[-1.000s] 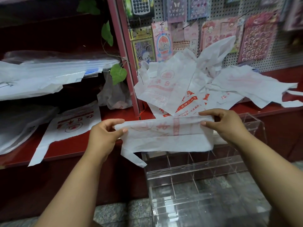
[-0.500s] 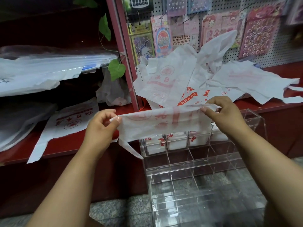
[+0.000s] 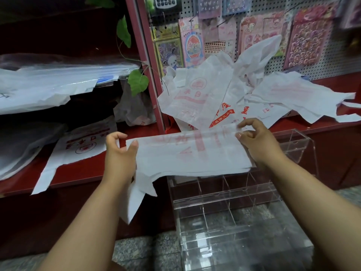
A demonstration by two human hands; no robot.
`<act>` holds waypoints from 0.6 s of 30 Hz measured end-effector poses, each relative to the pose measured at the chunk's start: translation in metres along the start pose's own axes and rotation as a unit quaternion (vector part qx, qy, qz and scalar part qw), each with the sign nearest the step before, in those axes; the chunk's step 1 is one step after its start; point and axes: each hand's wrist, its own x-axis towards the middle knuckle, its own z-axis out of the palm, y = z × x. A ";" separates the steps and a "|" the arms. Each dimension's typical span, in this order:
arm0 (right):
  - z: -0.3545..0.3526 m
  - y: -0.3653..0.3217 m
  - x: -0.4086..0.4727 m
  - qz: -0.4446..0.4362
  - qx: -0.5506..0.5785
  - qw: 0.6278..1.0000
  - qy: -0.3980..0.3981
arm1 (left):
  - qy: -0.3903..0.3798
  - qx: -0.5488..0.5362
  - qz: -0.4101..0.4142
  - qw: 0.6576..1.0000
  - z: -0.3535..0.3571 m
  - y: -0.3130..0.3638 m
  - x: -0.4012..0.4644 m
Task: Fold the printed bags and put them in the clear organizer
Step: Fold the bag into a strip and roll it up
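Both hands have the white red-printed plastic bag point(image 3: 187, 153) stretched flat in mid air, right at the centre of the view, just above the back edge of the clear acrylic divided organizer point(image 3: 234, 202) that sits at about 5 o'clock. The left hand point(image 3: 119, 155) is at 9 o'clock of the bag, thumb on top and the other fingers point(image 3: 115, 136) curled round its left edge, so it's gripping it. The right hand point(image 3: 259, 145) is at 3 o'clock of the bag, fingertips bent and pinching the top right edge. The bag looks folded lengthwise into a wide strip, and its handles hang down off the lower left corner past the left wrist. Up at 1 o'clock there's a messy pile of loose white printed bags point(image 3: 234, 94) on the dark red counter point(image 3: 312, 126), leaning against the white pegboard of sticker packs point(image 3: 293, 36). Over at 9 o'clock another flat white printed bag point(image 3: 82, 145) lies on the counter, well apart from the one being held.
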 end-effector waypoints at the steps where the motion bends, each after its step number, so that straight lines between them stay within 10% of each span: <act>1: 0.000 0.001 0.001 0.016 0.029 0.999 -0.002 | -0.017 -0.012 -0.015 1.000 -0.001 -0.001 0.001; 18: -0.007 0.012 0.007 0.070 0.075 0.992 -0.079 | -0.169 -0.005 -0.039 0.985 -0.017 -0.002 0.004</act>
